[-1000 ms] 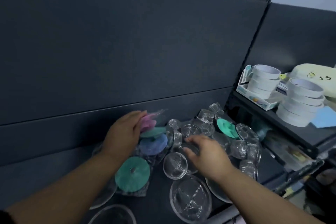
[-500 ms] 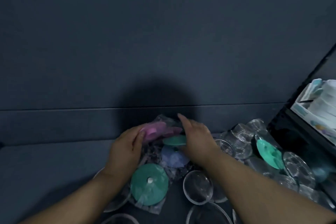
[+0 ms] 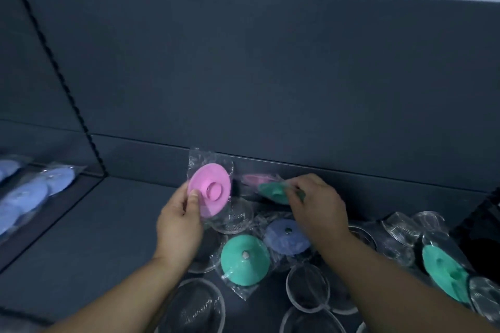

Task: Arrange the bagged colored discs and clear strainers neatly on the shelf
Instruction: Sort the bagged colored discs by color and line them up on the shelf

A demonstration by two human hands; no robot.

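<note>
The pale blue bagged discs (image 3: 25, 192) at far left run off the frame's left edge and are smeared by blur, so their count cannot be told. The right hand (image 3: 315, 204) covers part of a green bagged disc (image 3: 273, 192) (its far rim is lost under the fingers), and the second pink disc (image 3: 257, 178) behind it is a blurred streak. The left hand (image 3: 178, 222) hides the lower left rim of the pink bagged disc (image 3: 209, 189). Clear strainers (image 3: 194, 308) along the bottom are cut off by the lower edge. The green disc (image 3: 446, 273) at right is partly overlapped by a strainer (image 3: 487, 297) that runs off the right edge.
</note>
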